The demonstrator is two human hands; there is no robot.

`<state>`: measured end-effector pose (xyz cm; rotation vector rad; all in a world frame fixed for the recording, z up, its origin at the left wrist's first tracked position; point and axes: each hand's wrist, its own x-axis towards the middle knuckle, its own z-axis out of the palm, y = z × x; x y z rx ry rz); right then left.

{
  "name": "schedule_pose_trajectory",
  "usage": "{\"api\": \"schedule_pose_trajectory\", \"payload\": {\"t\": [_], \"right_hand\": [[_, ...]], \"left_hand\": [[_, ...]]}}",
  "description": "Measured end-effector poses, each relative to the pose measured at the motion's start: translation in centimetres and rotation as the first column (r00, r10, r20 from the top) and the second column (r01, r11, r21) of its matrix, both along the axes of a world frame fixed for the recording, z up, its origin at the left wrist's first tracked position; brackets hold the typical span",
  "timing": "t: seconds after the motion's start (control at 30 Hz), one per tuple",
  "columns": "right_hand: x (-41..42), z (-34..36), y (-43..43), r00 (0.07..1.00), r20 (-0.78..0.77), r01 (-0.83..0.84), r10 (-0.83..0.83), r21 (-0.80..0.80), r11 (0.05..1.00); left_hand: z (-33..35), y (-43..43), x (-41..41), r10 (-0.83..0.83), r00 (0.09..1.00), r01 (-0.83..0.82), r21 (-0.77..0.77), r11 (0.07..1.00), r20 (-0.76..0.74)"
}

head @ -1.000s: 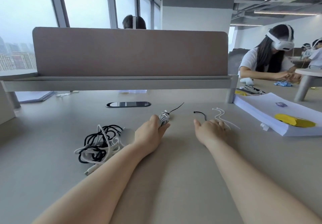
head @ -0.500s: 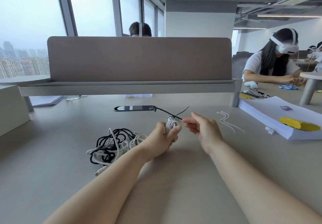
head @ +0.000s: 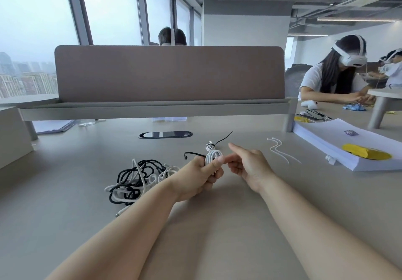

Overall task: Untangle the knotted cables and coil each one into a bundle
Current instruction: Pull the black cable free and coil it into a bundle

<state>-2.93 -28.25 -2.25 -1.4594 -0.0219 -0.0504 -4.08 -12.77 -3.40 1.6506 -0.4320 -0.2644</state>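
Tangled cables, black and white mixed, lie in a loose heap on the table left of centre. One white plug end pokes out toward the near edge.

Left hand is just right of the heap, fingers clenched round the lower part of the coiled white cable, thumb pressed across its front. The bundle is at mid-table, held above the surface. Its long axis is roughly upright and leans toward the far edge, cinched end on top. A black zip tie binds that top, tail pointing to the far right corner. A second black tie sticks out leftward from the bundle just above the left knuckles.

Right hand is close beside the bundle, index finger straight and aimed at it, other fingers curled, thumb tip meeting the left thumb. Cannot tell if it pinches anything.

Vs 1 s ago: both hands were flat on the table, the bundle lay down by the left fingertips and the second tie lay loose by the right hand. Vs 0.5 s ago: the bundle was already lifted, and the second tie did not yet show to its left.

Two white zip ties lie right of the hands. A paper stack at the right edge carries a yellow piece.
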Motion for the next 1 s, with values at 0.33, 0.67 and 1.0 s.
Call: {"api": "schedule_pose_trajectory", "payload": {"t": [0.33,0.67,1.0], "right_hand": [[0.4,-0.4,0.8,0.996,0.052,0.082,-0.076,-0.126,0.989],[0.5,-0.5,1.9,0.930,0.271,0.304,-0.249,-0.182,0.935],[0.2,-0.4,3.3,0.876,0.437,0.210,-0.204,0.035,0.977]], "left_hand": [[0.1,-0.2,0.5,0.282,0.959,-0.281,-0.152,0.947,-0.018],[-1.4,-0.3,2.5,0.464,0.886,-0.461,-0.100,0.882,0.003],[-1.7,-0.4,2.5,0.520,0.848,-0.519,-0.039,0.854,0.099]]}}
